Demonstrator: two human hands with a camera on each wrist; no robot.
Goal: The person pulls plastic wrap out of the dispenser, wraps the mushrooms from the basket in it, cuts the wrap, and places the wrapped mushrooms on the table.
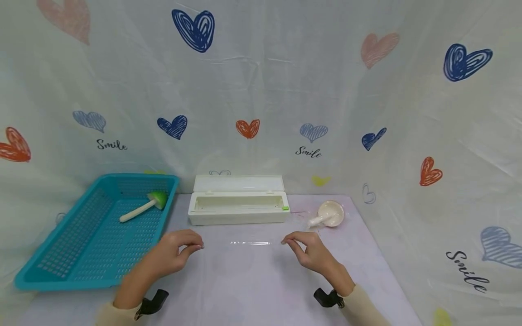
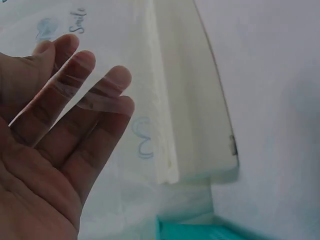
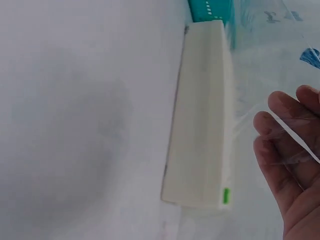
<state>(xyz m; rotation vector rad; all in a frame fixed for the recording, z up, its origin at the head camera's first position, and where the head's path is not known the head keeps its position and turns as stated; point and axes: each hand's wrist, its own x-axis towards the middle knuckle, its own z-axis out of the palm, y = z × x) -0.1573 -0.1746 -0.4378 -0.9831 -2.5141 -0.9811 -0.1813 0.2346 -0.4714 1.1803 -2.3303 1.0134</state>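
Note:
A clear sheet of cling film (image 1: 250, 243) is stretched between my two hands, seen mostly by its shine. My left hand (image 1: 177, 253) pinches its left end between thumb and index finger. At the other end, my right hand (image 1: 311, 253) pinches the film the same way. In the left wrist view, film (image 2: 100, 102) lies across the spread fingers of the left hand (image 2: 55, 135). Film also crosses the fingers of the right hand (image 3: 295, 155) in the right wrist view. Behind the hands stands a long white box (image 1: 238, 218) with its lid (image 1: 238, 183) raised.
A teal basket (image 1: 102, 283) stands at left, holding a white-handled thing with a green head (image 1: 159, 199). At back right lies a cream round dish (image 1: 335, 213) with a pale handle-like piece, clear film around it. A heart-printed curtain (image 1: 261, 81) hangs behind the table (image 1: 244, 285).

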